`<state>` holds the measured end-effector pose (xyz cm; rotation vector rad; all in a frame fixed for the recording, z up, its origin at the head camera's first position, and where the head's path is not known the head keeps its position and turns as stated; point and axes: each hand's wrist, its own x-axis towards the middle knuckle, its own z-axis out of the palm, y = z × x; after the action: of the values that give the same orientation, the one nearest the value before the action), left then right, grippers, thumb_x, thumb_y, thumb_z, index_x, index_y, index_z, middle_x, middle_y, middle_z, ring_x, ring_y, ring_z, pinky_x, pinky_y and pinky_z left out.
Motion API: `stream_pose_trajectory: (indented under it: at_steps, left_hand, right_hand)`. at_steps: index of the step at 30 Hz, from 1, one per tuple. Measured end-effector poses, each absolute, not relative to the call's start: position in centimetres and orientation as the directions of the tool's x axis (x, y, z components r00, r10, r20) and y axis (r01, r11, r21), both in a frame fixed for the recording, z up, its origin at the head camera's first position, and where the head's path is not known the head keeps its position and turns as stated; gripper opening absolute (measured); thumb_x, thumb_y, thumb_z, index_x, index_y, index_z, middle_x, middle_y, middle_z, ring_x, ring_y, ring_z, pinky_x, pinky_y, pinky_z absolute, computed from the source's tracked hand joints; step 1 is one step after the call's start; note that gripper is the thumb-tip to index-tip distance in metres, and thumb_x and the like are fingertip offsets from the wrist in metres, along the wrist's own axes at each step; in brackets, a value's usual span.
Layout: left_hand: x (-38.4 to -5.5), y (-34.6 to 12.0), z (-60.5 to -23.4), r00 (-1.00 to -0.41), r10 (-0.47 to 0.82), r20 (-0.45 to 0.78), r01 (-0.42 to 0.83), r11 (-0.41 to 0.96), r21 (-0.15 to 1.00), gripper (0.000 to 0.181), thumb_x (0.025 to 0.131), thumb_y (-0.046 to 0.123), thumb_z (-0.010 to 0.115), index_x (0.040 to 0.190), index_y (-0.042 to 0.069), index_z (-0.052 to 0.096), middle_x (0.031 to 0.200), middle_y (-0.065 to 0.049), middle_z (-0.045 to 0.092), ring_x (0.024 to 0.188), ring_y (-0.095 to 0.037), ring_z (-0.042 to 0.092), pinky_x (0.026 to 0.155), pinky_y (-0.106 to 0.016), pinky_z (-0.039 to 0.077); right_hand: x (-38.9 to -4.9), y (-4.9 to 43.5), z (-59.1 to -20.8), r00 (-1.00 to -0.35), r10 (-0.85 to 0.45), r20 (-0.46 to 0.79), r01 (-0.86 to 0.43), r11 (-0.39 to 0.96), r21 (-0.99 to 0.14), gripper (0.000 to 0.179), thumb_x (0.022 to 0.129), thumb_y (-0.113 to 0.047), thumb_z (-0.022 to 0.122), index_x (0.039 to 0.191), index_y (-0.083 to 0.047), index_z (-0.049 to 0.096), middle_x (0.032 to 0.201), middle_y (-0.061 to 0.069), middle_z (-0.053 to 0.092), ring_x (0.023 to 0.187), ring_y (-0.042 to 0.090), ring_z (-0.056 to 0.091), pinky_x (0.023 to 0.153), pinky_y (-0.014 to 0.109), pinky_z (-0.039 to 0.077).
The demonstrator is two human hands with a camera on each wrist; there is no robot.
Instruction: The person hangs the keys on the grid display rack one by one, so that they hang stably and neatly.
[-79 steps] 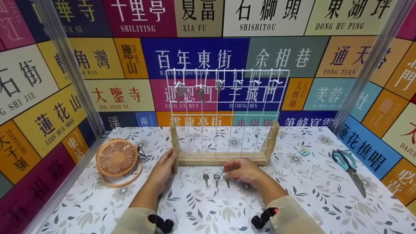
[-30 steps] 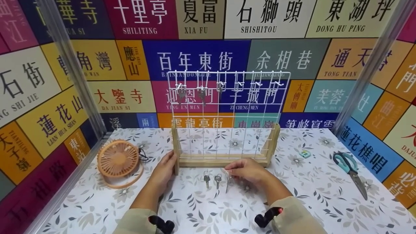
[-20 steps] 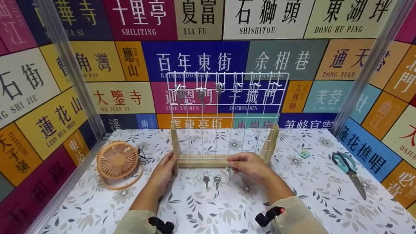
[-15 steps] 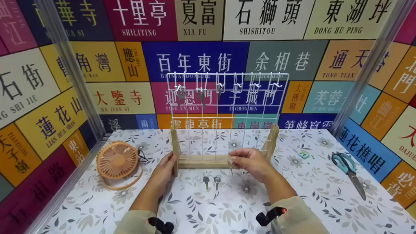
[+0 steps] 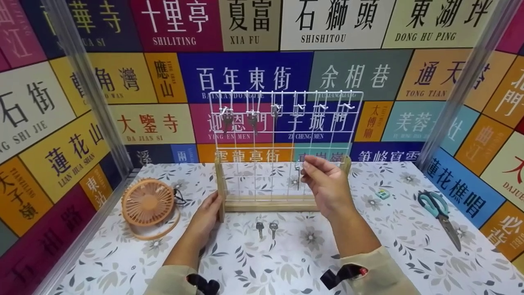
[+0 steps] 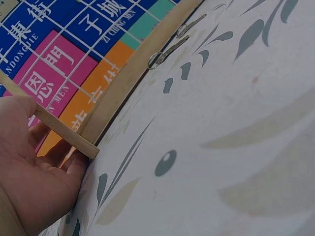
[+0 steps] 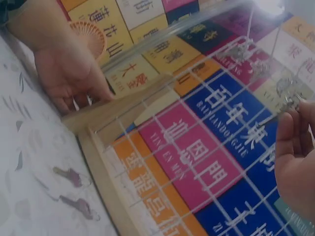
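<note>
A wire grid rack on a wooden base [image 5: 270,206] stands in the middle of the table. My left hand [image 5: 208,214] grips its left wooden upright [image 6: 69,132], fingers behind and thumb side in front. Raised before the grid's right half, my right hand [image 5: 329,186] pinches a key [image 5: 298,177] between thumb and fingers; the key hangs downward. White hooks line the top of the grid, and keys [image 5: 254,119] hang on the three leftmost. Two more keys, one on the left [image 5: 260,230] and one on the right [image 5: 273,230], lie on the table before the base.
An orange fan [image 5: 148,201] stands on the left with a dark cord loop beside it. Scissors with teal handles [image 5: 440,209] and a small mint-green item [image 5: 382,194] lie on the right. Panels printed with characters surround the flower-patterned tabletop [image 5: 278,270].
My right hand has picked up the rightmost of the three keys from the table and lifted it up in front of the grid. The left hand stays on the upright.
</note>
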<state>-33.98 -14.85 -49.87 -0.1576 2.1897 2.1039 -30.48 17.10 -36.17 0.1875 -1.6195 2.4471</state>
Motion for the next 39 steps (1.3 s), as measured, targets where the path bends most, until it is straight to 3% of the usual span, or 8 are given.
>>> stream_pose_trajectory:
  at_steps: [9, 15, 21, 30, 39]
  left_hand:
    - [-34.1, -14.8, -49.8, -0.99, -0.003, -0.138, -0.138, 0.054, 0.989, 0.075, 0.106, 0.063, 0.056, 0.168, 0.026, 0.036, 0.175, -0.008, 0.036, 0.165, -0.034, 0.028, 0.136, -0.055, 0.019]
    - [-34.0, -14.8, -49.9, -0.991, 0.004, -0.132, -0.132, 0.039, 0.991, 0.072, 0.108, 0.06, 0.054, 0.169, 0.027, 0.035, 0.174, -0.009, 0.038, 0.165, -0.035, 0.029, 0.136, -0.056, 0.02]
    - [-33.9, -14.8, -49.9, -0.991, -0.003, -0.137, -0.137, 0.038, 0.99, 0.073, 0.107, 0.062, 0.055, 0.168, 0.027, 0.036, 0.174, -0.009, 0.039, 0.164, -0.035, 0.03, 0.135, -0.057, 0.021]
    - [-34.0, -14.6, -49.9, -0.989, -0.015, -0.148, -0.149, 0.042, 0.988, 0.072, 0.107, 0.06, 0.056, 0.168, 0.027, 0.036, 0.175, -0.006, 0.036, 0.166, -0.032, 0.027, 0.137, -0.053, 0.019]
    - [-33.9, -14.8, -49.9, -0.989, -0.003, -0.151, -0.151, 0.046, 0.987, 0.074, 0.107, 0.062, 0.055, 0.169, 0.027, 0.034, 0.176, -0.008, 0.034, 0.166, -0.034, 0.026, 0.137, -0.054, 0.019]
  right_hand:
    - [-31.6, 17.5, -31.2, -0.945, 0.131, 0.298, -0.325, -0.323, -0.889, 0.014, 0.101, -0.006, 0.074, 0.115, -0.005, 0.076, 0.099, 0.005, 0.073, 0.087, 0.016, 0.067, 0.08, 0.024, 0.063]
    - [-32.2, 17.7, -28.4, -0.924, 0.114, 0.365, -0.382, -0.281, -0.88, 0.013, 0.101, -0.007, 0.074, 0.114, -0.007, 0.077, 0.099, 0.003, 0.073, 0.088, 0.015, 0.069, 0.082, 0.024, 0.064]
    - [-33.0, 17.0, -26.6, -0.926, 0.15, 0.345, -0.376, -0.334, -0.864, 0.019, 0.099, -0.007, 0.076, 0.118, -0.004, 0.077, 0.105, 0.007, 0.071, 0.091, 0.018, 0.07, 0.087, 0.024, 0.064]
    - [-33.5, 15.6, -26.0, -0.904, 0.289, 0.313, -0.39, -0.261, -0.883, 0.021, 0.1, -0.014, 0.077, 0.119, -0.008, 0.079, 0.112, 0.008, 0.072, 0.099, 0.022, 0.07, 0.089, 0.025, 0.064]
    - [-33.9, 15.7, -27.1, -0.891, 0.273, 0.363, -0.429, -0.247, -0.869, 0.019, 0.101, -0.011, 0.075, 0.119, -0.006, 0.078, 0.112, 0.008, 0.071, 0.1, 0.021, 0.07, 0.091, 0.025, 0.064]
